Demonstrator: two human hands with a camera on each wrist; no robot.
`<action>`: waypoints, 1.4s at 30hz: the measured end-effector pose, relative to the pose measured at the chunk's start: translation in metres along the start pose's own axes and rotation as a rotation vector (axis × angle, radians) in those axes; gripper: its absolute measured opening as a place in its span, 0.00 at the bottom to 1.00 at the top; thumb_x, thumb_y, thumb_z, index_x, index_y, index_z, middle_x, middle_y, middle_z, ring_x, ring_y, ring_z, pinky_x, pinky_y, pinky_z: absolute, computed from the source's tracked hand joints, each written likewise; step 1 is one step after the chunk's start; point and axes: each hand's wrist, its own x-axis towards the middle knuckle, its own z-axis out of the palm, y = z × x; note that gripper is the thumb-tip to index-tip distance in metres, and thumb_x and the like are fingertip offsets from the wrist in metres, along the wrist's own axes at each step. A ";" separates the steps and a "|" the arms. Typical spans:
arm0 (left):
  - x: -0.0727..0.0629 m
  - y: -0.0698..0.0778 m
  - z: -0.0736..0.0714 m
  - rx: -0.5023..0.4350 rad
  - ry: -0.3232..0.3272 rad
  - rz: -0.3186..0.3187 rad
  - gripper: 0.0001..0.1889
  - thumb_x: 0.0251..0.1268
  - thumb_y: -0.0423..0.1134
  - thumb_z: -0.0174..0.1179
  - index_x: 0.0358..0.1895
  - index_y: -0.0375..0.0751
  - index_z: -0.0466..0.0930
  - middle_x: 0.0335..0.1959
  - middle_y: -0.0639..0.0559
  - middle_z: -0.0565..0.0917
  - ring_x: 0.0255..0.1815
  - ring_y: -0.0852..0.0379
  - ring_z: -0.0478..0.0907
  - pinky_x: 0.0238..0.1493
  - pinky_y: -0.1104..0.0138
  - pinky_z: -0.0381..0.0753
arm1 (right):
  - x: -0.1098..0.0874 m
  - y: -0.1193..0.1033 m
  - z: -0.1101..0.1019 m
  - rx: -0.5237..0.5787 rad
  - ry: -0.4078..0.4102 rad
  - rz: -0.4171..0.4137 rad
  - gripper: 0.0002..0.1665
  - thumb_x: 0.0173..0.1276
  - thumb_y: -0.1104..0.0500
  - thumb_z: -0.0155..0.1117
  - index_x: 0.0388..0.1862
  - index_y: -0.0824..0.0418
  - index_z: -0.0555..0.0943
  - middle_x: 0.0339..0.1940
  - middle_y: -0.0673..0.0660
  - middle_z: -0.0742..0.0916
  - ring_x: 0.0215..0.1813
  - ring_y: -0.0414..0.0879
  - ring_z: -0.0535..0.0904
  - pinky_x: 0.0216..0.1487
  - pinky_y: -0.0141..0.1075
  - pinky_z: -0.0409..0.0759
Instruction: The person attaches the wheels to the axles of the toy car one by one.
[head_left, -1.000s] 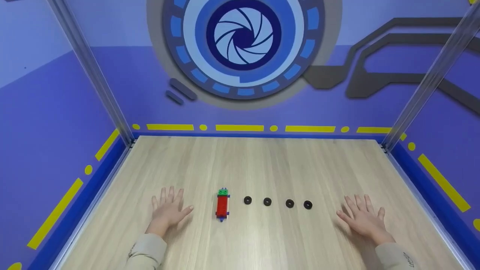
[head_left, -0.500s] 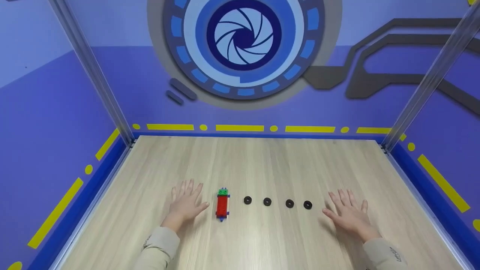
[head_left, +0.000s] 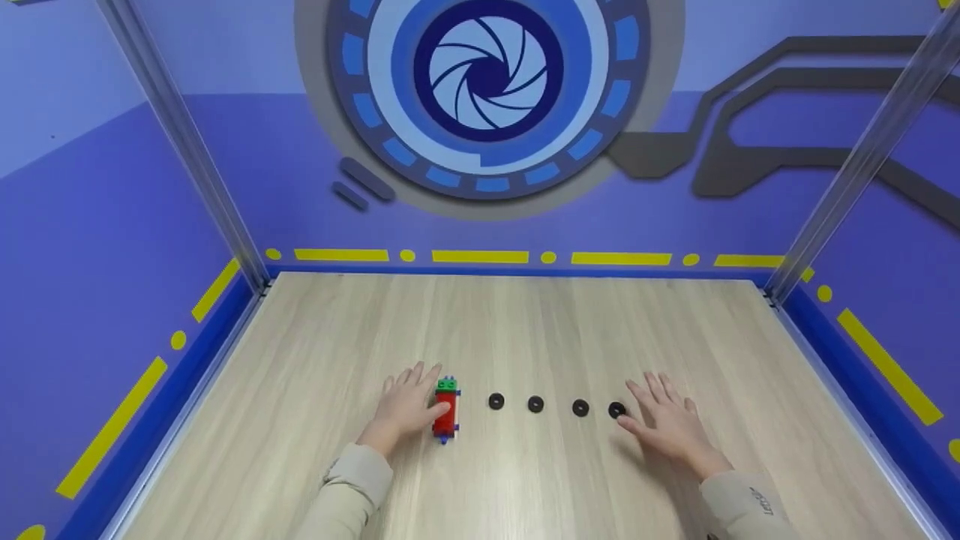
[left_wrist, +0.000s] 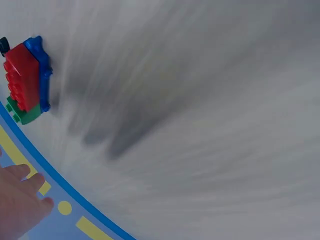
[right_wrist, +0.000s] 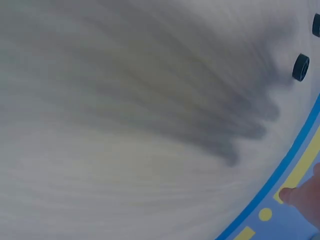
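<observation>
A toy car body of building blocks (head_left: pixel 445 427), with a red block, a green studded front and blue axle parts, lies left of the middle of the table. My left hand (head_left: pixel 403 409) hovers beside it with fingers extended, and the thumb overlaps the red block in the head view. In the left wrist view the car body (left_wrist: pixel 26 80) sits apart from the hand (left_wrist: pixel 20 200), whose shadow falls on the table. Right of the car body lie several black toy wheels in a row. My right hand (head_left: pixel 670 424), fingers spread, hovers by the rightmost wheel (head_left: pixel 616 410), partly covering it.
The other black wheels, including the nearest wheel to the car (head_left: pixel 496 401), lie spaced out between the hands. Blue printed walls (head_left: pixel 480 232) with metal posts (head_left: pixel 187 142) enclose the wooden table (head_left: pixel 517 330) at the back and sides.
Both hands have moved inward: the left one rightward to the car body, the right one leftward to the last wheel. The car body and wheels have stayed in place.
</observation>
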 end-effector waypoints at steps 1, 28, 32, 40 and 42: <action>0.002 0.003 0.001 -0.024 -0.003 -0.004 0.35 0.57 0.56 0.52 0.67 0.49 0.53 0.67 0.38 0.55 0.66 0.39 0.54 0.63 0.44 0.48 | 0.001 -0.002 0.001 0.004 0.008 -0.005 0.42 0.56 0.33 0.50 0.65 0.52 0.61 0.68 0.63 0.59 0.69 0.62 0.50 0.54 0.67 0.52; 0.022 0.024 0.039 -0.501 0.058 -0.213 0.38 0.50 0.42 0.62 0.66 0.47 0.54 0.58 0.33 0.65 0.49 0.41 0.72 0.48 0.51 0.72 | 0.012 -0.021 0.028 0.534 -0.003 0.316 0.35 0.56 0.53 0.62 0.61 0.64 0.65 0.46 0.67 0.73 0.47 0.56 0.71 0.47 0.48 0.69; 0.024 0.026 0.041 -0.434 0.064 -0.260 0.36 0.49 0.39 0.61 0.65 0.47 0.57 0.53 0.36 0.70 0.45 0.45 0.73 0.45 0.54 0.73 | 0.013 -0.020 0.030 0.511 -0.023 0.352 0.34 0.57 0.54 0.61 0.61 0.64 0.65 0.44 0.65 0.74 0.42 0.51 0.71 0.44 0.45 0.70; 0.024 0.028 0.045 -0.383 0.091 -0.298 0.32 0.49 0.39 0.60 0.62 0.46 0.63 0.53 0.38 0.71 0.47 0.45 0.72 0.46 0.54 0.73 | 0.013 -0.019 0.033 0.437 -0.028 0.364 0.31 0.56 0.56 0.62 0.59 0.63 0.68 0.41 0.63 0.75 0.39 0.49 0.72 0.41 0.44 0.70; 0.025 0.028 0.046 -0.365 0.097 -0.308 0.32 0.49 0.39 0.60 0.62 0.46 0.63 0.52 0.39 0.71 0.47 0.45 0.72 0.45 0.54 0.73 | 0.014 -0.019 0.033 0.424 -0.023 0.357 0.31 0.55 0.55 0.62 0.58 0.63 0.69 0.40 0.62 0.75 0.38 0.49 0.72 0.40 0.43 0.70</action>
